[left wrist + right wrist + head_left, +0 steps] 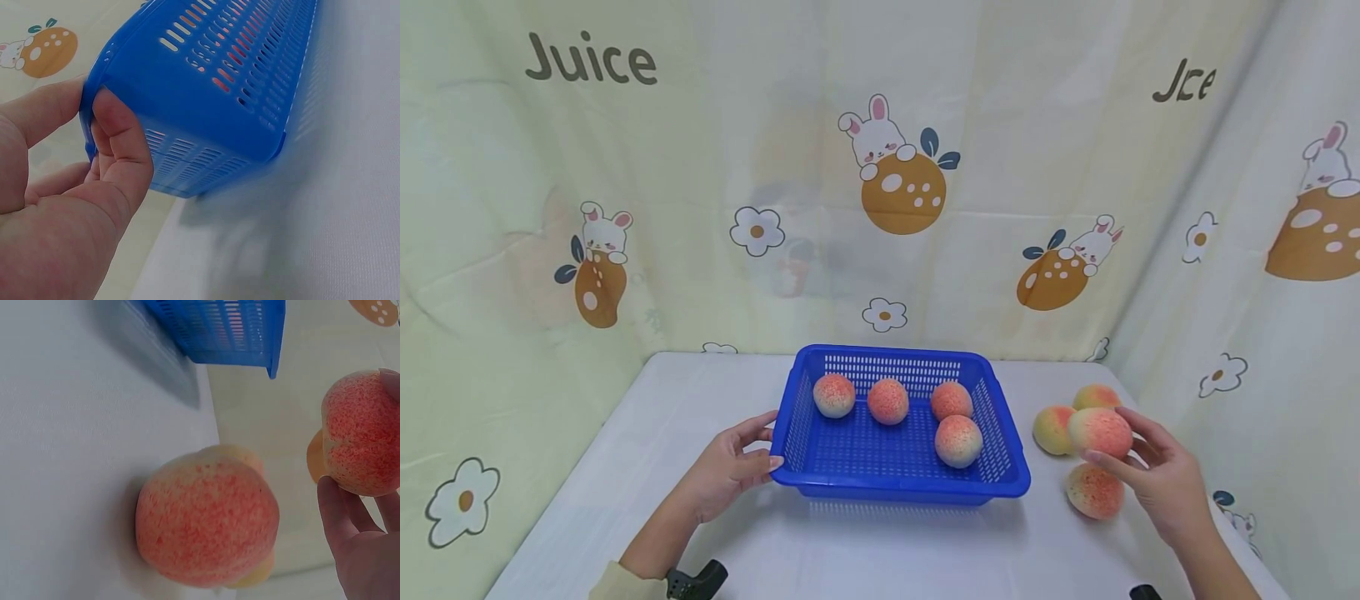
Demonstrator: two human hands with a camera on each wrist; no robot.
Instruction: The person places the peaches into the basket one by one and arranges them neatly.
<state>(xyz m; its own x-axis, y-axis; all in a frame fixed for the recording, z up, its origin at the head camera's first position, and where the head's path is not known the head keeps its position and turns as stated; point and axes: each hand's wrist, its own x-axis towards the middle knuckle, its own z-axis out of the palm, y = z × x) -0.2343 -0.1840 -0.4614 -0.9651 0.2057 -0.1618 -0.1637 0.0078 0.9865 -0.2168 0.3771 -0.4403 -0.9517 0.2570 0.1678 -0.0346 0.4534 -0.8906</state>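
A blue plastic basket [865,492] stands mid-table with several peaches in it, among them a pale-bottomed peach [958,442] at its right side. My left hand [733,467] grips the basket's left rim; in the left wrist view the thumb and fingers pinch that edge. My right hand [1165,475] holds a pink and cream peach [1100,432] between thumb and fingers, raised off the table in the right wrist view. Below it lies a red-speckled peach [1096,492], which looms large in the right wrist view. Two yellower peaches [1052,430] sit just behind the held one.
A white table [895,550] carries everything. Behind it and along both sides hangs a pale curtain [700,275] printed with rabbits, fruit and flowers. The loose peaches lie right of the basket, near the table's right edge.
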